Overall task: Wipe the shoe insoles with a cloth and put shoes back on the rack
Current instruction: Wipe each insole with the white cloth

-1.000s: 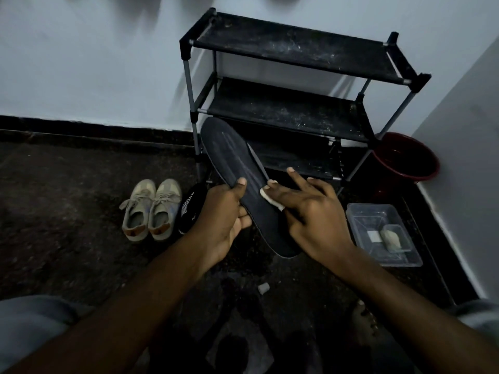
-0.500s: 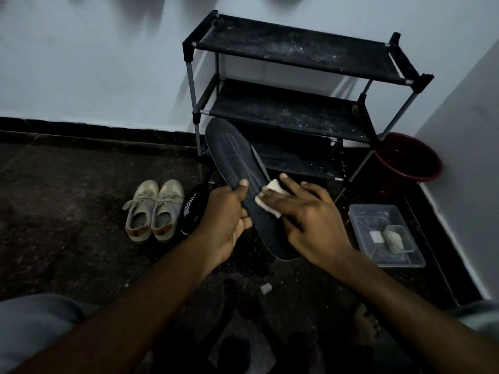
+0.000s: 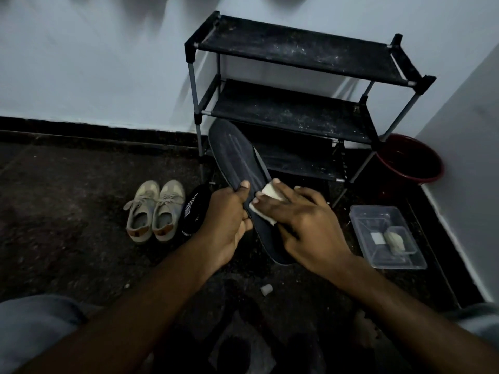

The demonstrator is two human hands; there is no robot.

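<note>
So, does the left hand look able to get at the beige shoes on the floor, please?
Probably, once freed: the beige shoes lie on the floor just past a black shoe beside the left hand, but its grip holds the insole.

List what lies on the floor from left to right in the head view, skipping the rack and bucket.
Beige sneakers → black shoe → small pale piece → clear plastic tub.
</note>
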